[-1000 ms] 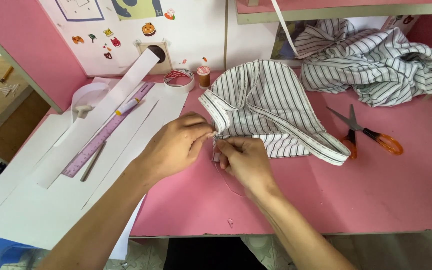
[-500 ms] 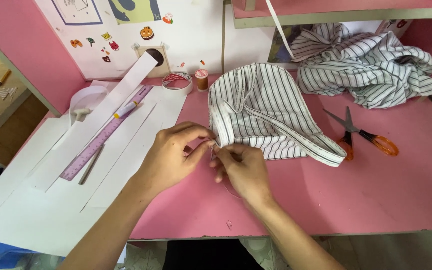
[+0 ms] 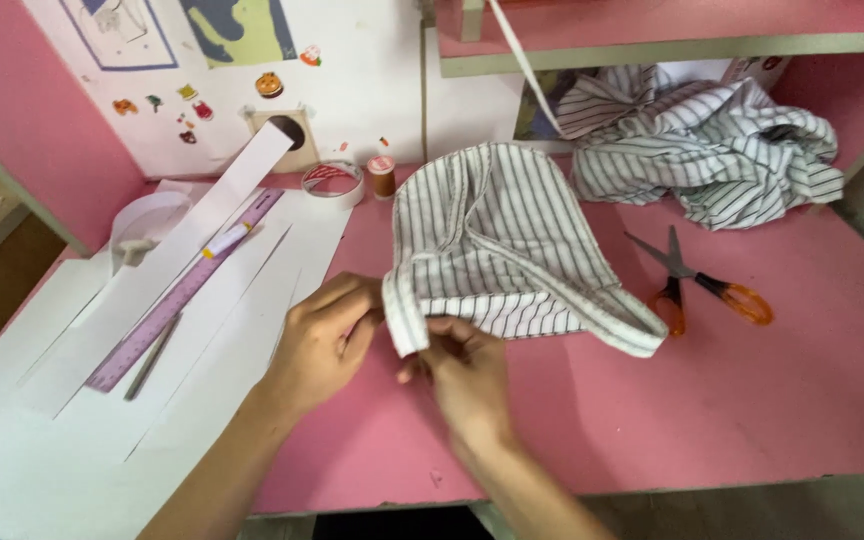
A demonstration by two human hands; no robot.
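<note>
Now both hands closed on the striped fabric piece (image 3: 502,250), left hand (image 3: 324,345) pinching its near corner, right hand (image 3: 467,372) gripping the hem, scissors (image 3: 697,280) right on the pink table (image 3: 752,400).

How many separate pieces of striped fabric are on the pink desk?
2. One striped piece lies mid-desk, its near edge pinched by the left hand and right hand. A crumpled striped heap sits back right; it may hide more.

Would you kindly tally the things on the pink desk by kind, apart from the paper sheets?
Striped cloth pieces: 2, one held, one heaped
Scissors: 1
Ruler: 1
Tape roll: 1
Thread spool: 1
Marker: 1
Total: 7
</note>
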